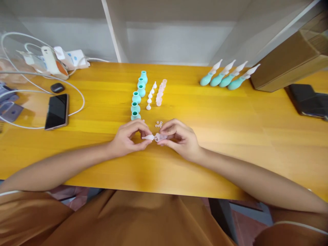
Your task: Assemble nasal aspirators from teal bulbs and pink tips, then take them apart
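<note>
Standing near the desk point(230, 147), I am watching the left hand point(130, 136) pinching a white tip point(148, 137) between its fingers point(143, 126) and the right hand point(183, 139) grasping a translucent tube point(159, 137). Both parts are facing each other end to end, on the nearer side of the small rings point(160, 122). Keeping the axes aligned, and the fingers clear of the tube's open end, is likely giving the cleanest fit.

The right fingers point(172, 130) hide one end of the clear tube point(159, 137). The tiny rings point(158, 122) near the middle are too small to see well. The right edge cuts off the brown cardboard box point(287, 59) and the flat black thing point(301, 97) below.
</note>
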Demonstrator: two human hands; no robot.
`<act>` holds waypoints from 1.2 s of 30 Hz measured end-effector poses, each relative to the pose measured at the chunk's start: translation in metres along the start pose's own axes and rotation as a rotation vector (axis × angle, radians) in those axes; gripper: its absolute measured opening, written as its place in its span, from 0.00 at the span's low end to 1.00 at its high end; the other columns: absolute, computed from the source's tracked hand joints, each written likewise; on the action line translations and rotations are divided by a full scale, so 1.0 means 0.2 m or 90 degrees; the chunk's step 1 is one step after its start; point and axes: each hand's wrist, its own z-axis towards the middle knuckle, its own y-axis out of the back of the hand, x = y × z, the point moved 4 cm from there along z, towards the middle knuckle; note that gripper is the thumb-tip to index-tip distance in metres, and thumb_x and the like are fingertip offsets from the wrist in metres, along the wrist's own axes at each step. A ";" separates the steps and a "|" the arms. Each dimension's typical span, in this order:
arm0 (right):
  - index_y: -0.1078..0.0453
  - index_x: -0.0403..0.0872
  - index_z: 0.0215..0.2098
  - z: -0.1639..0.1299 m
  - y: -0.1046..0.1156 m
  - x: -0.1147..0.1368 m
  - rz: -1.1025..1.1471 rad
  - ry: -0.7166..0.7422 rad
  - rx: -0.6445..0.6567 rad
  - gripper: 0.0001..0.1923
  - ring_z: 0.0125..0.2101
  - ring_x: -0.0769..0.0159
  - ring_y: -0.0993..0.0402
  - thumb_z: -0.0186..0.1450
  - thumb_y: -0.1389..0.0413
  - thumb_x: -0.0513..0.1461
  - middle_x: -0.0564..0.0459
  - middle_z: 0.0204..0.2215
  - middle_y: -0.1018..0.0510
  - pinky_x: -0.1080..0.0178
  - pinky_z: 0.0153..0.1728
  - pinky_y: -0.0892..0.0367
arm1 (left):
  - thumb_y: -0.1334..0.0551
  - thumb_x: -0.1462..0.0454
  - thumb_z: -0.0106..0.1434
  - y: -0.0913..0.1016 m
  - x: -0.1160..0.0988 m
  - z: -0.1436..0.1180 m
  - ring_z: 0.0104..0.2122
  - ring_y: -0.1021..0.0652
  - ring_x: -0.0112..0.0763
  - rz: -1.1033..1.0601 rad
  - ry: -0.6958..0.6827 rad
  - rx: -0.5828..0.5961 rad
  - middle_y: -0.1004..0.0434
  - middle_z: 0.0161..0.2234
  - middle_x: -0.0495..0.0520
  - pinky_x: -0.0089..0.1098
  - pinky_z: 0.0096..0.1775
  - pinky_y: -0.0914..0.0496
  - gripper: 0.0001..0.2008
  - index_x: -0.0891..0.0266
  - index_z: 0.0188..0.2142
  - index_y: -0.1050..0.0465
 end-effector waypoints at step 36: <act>0.19 0.48 0.47 0.03 0.05 0.08 -0.218 0.240 0.015 0.12 0.41 0.63 0.13 0.68 0.30 0.30 0.49 0.40 0.15 0.60 0.42 0.14 | 0.23 0.65 0.66 0.02 0.01 -0.01 0.36 0.18 0.30 0.064 -0.004 -0.008 0.16 0.37 0.52 0.32 0.41 0.22 0.10 0.59 0.42 0.22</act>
